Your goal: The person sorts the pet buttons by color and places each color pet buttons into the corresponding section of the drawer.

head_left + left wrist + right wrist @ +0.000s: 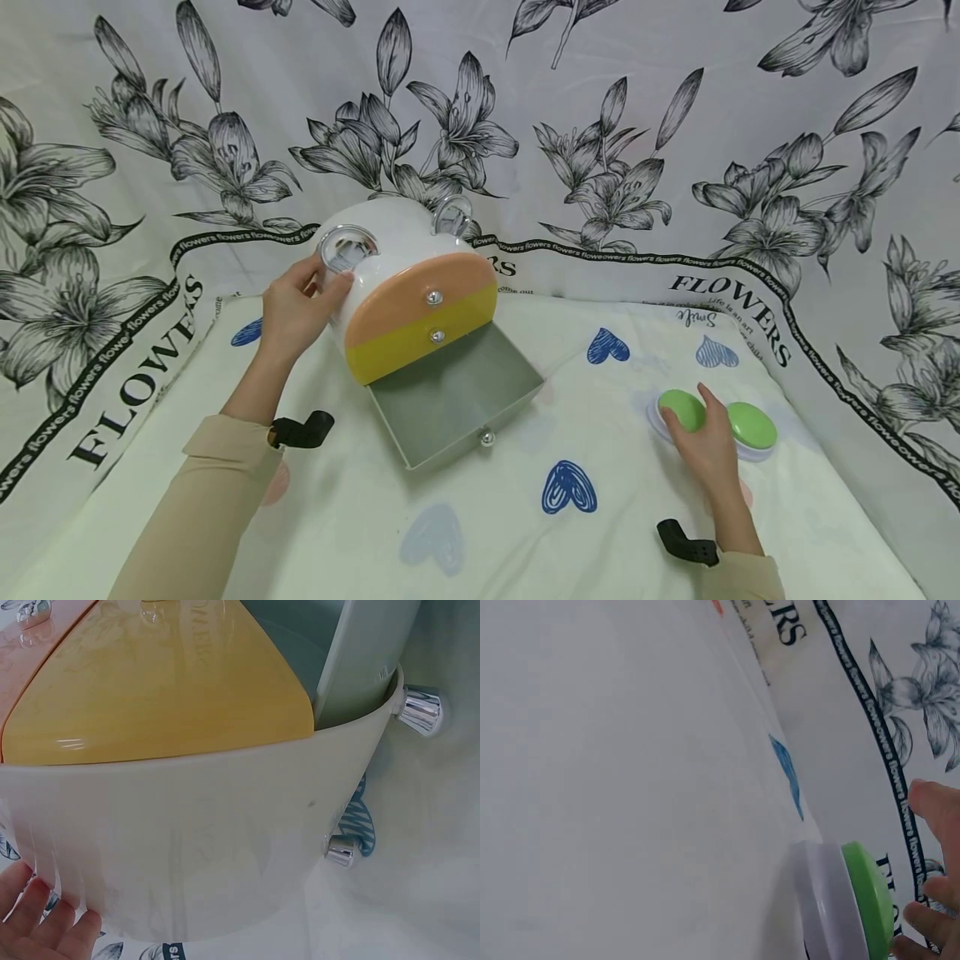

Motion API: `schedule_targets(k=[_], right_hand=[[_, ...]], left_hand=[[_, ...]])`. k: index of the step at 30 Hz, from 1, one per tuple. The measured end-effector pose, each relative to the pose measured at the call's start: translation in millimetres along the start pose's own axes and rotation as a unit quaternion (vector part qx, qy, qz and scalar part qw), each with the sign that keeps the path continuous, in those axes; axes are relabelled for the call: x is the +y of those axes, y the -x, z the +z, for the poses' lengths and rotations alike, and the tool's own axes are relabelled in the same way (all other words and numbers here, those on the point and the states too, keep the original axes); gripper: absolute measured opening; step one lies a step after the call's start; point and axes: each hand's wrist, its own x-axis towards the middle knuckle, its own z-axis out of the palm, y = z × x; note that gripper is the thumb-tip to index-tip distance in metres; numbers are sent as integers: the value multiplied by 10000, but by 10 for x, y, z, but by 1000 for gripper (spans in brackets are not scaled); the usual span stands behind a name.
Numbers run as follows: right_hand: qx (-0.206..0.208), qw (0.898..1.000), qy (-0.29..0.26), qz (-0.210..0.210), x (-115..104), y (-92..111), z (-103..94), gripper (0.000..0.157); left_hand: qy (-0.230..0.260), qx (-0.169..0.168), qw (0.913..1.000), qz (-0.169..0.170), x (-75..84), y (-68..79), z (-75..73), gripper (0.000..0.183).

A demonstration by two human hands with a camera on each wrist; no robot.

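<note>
A white dome-shaped drawer box [401,225] stands at the centre left, with an orange drawer front [397,292], a yellow drawer front [408,346] and a grey-green drawer [457,392] pulled out, bare inside. My left hand [296,308] rests its fingertips on the box's left side, beside a chrome ring [348,243]; the left wrist view shows those fingers [56,922] fairly straight against the white wall. On the right, my right hand [711,446] is over one of two round green lids [681,408], thumb and fingers spread around it. The other green lid [753,425] sits beside it on a white base.
A second chrome ring [452,215] tops the box. Small chrome knobs [487,437] stick out from the drawer fronts. White cloth with blue hearts [569,487] covers the table, and a flower-printed cloth [600,167] rises behind it.
</note>
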Motion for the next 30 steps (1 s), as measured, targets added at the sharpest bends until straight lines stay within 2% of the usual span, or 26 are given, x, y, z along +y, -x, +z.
schedule_targets(k=[7,13,30], right_hand=[[-309,9983,191,461,95,21,6,84],[-543,9957,358,663,147,10,37,92],[-264,9968,400,639,158,3,51,82]], left_hand=[[-28,-20,10000,-49,5,-5,3,49],[-24,-17,10000,-62,8,-4,1,50],[-27,-47,9999,-93,23,3,-6,51]])
